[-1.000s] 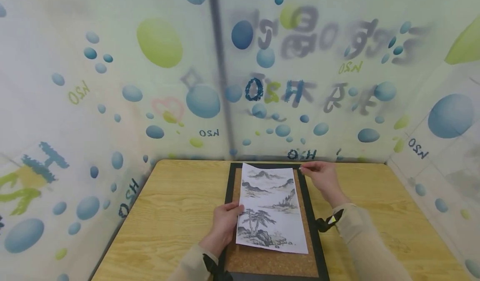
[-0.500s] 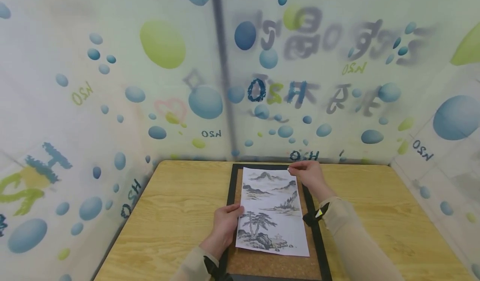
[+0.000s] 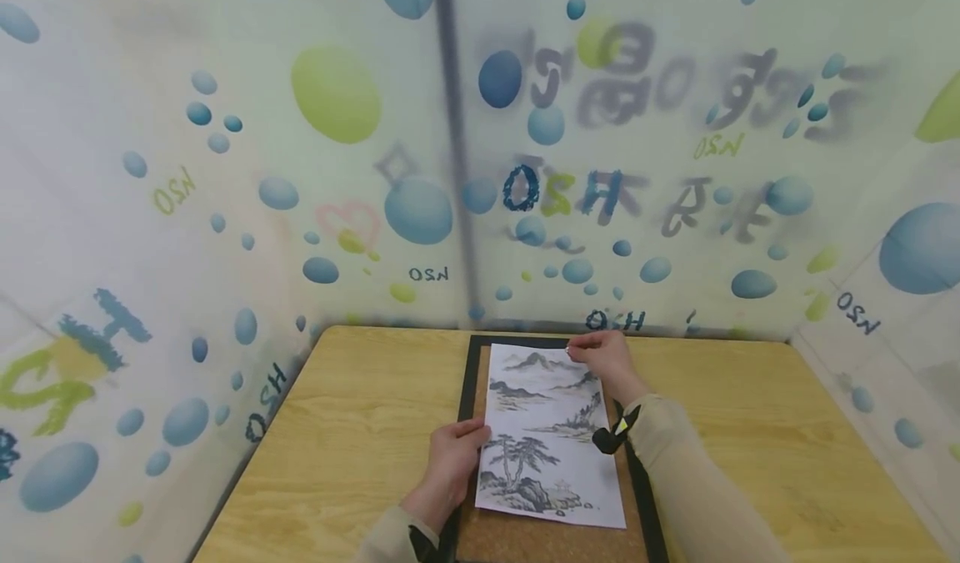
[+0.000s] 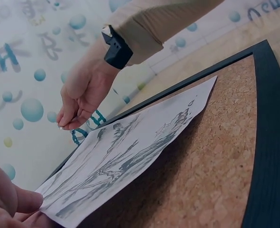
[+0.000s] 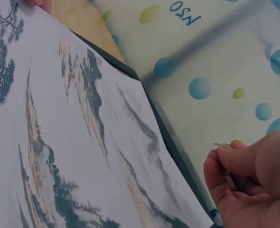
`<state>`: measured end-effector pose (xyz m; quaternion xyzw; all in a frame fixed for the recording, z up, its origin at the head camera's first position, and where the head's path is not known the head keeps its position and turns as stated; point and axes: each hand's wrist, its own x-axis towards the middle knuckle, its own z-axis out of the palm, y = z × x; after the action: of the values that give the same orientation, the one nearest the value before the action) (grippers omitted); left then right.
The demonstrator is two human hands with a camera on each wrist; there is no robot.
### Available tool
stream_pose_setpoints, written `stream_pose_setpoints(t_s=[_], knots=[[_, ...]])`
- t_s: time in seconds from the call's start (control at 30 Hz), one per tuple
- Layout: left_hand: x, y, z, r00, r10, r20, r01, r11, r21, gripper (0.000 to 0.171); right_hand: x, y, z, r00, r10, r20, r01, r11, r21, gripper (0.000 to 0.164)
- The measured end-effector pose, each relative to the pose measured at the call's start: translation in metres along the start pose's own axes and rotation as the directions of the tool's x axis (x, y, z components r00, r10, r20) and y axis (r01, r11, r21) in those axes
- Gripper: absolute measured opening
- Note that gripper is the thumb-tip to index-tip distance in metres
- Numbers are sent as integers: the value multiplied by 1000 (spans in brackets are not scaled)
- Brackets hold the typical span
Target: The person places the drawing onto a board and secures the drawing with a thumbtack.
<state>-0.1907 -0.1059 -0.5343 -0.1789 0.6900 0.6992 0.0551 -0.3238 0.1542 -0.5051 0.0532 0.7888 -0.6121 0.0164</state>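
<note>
Sheet (image 3: pixel 551 442) printed with an ink landscape, lying over a cork board (image 3: pixel 555 540) at the lower centre of the head view. The board's black frame (image 4: pixel 274 133) rests on a wood-grain table (image 3: pixel 337 429), in front of a backdrop (image 3: pixel 225 21) patterned with bubbles. The sheet's long axis runs from the bottom towards the top of the frame, nearly in line with the long side of the board, so that the printed mountains are farthest from me and the pine trees nearest. My left hand (image 3: pixel 453 461) pinches the sheet's left edge, a little below mid-length. My right hand (image 3: pixel 606 361) holds a small clear piece (image 5: pixel 215 147) between thumb and fingertip; I judge it to be a pushpin, though its point does not show.

Key relation: the upper right corner of the sheet lies directly at my right fingertips in the head view, and my right hand is much the nearer to it; my left hand is placed diagonally opposite, lower and to the left. In the left wrist view, a gap separates the right fingertips from the paper, and the sheet's lower edge seems to stand off the cork, with a shadow beneath. Any move at this corner depends, I judge, on the left hand keeping the sheet's axis aligned with the board.
</note>
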Motion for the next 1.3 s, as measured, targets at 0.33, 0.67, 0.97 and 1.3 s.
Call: stream_pose_setpoints(t_s=[0.33,0.67,0.97,1.3], knots=[[0,-1,-1,1000,-16,-19,16,1000,23,34,11,7,12,1000,27,-9,-27,999,-37,16],[-1,-2,-3,1000,-12,-11,12,999,32,36,23,22,28,999,42,-8,-43,998,-39,9],[1,-6,-3,1000,4,-2,-4,999,33,33,28,23,35,997,65,-34,-68,993,-94,9],[2,-9,-5,1000,29,3,-29,999,30,35,31,15,38,995,92,-42,-97,985,-143,9]])
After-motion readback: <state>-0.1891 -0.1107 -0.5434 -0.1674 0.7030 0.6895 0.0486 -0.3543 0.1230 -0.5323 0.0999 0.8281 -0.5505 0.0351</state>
